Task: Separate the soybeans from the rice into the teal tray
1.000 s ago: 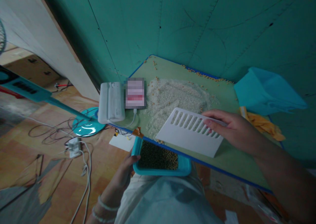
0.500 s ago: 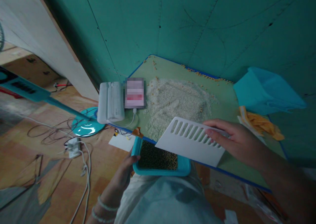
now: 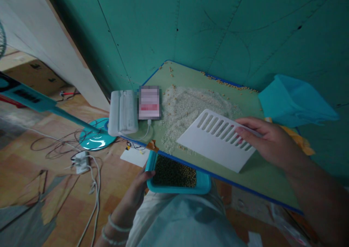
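The slotted scraper point(image 3: 211, 150) is of white colour, and the tub point(image 3: 177, 190) is turquoise. The beans point(image 3: 169, 170) are dark green and yellowish, while the table point(image 3: 261, 183) is pale green, edged with blue.

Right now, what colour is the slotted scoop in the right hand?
White. The scoop in the right hand shows in the head view, the only one.

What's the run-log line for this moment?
left hand: grips turquoise bin | right hand: holds white slotted scoop | table: pale grains, yellow beans
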Demonstrator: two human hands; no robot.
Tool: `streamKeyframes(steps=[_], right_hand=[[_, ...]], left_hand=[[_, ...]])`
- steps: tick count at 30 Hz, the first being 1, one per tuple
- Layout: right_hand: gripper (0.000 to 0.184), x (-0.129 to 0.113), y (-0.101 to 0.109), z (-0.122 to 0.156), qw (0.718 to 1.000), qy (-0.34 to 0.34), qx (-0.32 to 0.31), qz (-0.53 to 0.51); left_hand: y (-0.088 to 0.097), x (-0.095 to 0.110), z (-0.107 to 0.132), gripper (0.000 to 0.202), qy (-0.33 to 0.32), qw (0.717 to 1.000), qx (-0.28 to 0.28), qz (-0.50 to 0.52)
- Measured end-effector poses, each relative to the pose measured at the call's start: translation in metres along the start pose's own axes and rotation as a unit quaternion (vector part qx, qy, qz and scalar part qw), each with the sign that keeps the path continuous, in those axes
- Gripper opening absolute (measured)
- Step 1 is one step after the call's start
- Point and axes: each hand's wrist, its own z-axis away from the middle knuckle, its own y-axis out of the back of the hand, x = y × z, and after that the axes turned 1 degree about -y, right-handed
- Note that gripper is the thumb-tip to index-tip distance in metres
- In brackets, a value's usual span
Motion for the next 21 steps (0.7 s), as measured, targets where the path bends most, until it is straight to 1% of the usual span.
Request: streamKeyframes(steps=[3,7,14,21], right_hand=[[0.026,0.0009,-0.0001,-0.0027,1.0,-0.012,-0.005,-0.006],[0.027,0.0036,-0.003,-0.0049,0.999,-0.02,-0.031,0.01],[0.028,0.0038,-0.004,-0.0049,0.999,-0.015,-0.052,0.008],[0.026,0.0013,-0.0055,-0.0036,0.998,-0.016,-0.063,-0.005]], left_hand=[[-0.0004,-0.0003,0.0004,0.015,-0.004,1.0,-0.005,-0.005],[-0.0005,-0.0009,0.0025,0.016,0.003,1.0,-0.001,-0.016],[0.0002,-0.0021,0.0021,0.016,0.011,0.999,0.025,-0.024],[0.0015,-0.0031,0.0007,0.018,0.011,1.0,0.006,-0.017]])
